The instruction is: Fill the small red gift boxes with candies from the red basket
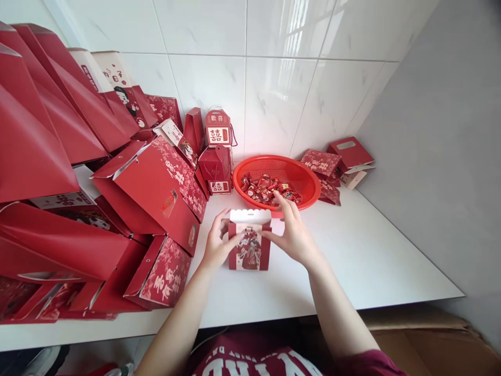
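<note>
A small red gift box (249, 250) stands on the white table in front of me, with an illustrated couple on its front panel. Its white scalloped top flap (250, 215) is raised. My left hand (219, 240) grips the box's left side, thumb on the front and fingers behind the edge. At the right top edge, my right hand (294, 234) touches the box with its thumb, while its other fingers are stretched up and apart. Just behind the box is a red plastic basket (309, 184) with red-wrapped candies (266, 188) inside.
Red gift boxes (144, 183) are piled high on the left of the white table (352, 250). Two small stacked boxes (215, 162) stand by the tiled wall. More red packages (324, 164) lie at the back right, near a grey side panel (434, 156). A cardboard box (430, 339) sits below.
</note>
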`<state>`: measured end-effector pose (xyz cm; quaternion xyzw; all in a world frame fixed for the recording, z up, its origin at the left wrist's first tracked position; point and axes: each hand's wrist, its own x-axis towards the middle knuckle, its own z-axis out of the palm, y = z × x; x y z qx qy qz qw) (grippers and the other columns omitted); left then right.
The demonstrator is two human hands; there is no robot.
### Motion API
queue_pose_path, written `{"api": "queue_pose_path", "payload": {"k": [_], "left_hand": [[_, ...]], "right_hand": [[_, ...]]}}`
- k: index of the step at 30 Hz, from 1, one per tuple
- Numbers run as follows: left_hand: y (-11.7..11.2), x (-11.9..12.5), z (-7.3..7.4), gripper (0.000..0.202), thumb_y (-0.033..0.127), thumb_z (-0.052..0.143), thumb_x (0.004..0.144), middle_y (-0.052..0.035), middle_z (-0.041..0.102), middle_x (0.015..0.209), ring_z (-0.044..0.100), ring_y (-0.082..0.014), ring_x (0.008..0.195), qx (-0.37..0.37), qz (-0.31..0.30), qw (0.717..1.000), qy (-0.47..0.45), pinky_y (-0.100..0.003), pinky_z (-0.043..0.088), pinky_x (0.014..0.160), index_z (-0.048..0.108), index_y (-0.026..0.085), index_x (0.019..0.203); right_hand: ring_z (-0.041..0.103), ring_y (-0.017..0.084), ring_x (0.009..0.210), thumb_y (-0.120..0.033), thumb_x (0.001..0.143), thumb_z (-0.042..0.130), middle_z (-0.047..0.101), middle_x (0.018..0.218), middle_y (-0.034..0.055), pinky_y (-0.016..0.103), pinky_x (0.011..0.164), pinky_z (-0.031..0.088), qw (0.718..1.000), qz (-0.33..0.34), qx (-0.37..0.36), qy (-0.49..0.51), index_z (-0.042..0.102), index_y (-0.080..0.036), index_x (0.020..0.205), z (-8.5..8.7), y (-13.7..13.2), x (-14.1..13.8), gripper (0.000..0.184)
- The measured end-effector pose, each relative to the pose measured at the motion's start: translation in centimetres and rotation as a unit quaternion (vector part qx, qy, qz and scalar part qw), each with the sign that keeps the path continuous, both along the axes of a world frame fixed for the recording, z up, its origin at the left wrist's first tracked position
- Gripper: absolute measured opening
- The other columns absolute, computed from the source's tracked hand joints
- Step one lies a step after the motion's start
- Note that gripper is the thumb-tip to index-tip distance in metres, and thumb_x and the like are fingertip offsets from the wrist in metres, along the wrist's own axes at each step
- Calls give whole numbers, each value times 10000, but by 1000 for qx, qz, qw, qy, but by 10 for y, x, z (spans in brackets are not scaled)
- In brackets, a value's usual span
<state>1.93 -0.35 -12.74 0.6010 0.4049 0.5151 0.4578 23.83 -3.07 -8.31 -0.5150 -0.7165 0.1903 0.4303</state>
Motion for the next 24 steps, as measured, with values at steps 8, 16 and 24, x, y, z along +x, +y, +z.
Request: {"api": "queue_pose_path", "payload": {"k": [8, 16, 24], "left_hand": [[54, 34, -28, 420, 376, 800, 655, -77, 733, 938, 679, -214, 874, -39, 38, 996, -72, -297, 527, 803, 661, 134, 970], [57, 28, -51, 426, 341, 874, 507, -81, 751, 830, 689, -228, 759, -90, 27, 995, -43, -325, 548, 726, 722, 117, 837], [57, 25, -45, 369, 362, 854, 574, -88, 751, 783, 684, -220, 710, -94, -7, 995, -33, -310, 541, 686, 750, 97, 809]], "right_hand": [[662, 253, 962, -437, 728, 765, 708, 1056, 103, 435, 901, 532, 935, 176, -154, 266, 640, -144, 1122, -77, 65, -1, 506], [683, 278, 929, -455, 724, 762, 737, 981, 77, 421, 866, 548, 942, 176, -158, 240, 721, -151, 1026, -83, 56, -1, 430], [680, 282, 922, -457, 813, 678, 741, 950, 60, 396, 837, 544, 953, 145, -132, 232, 743, -173, 969, -80, 53, -2, 330]]}}
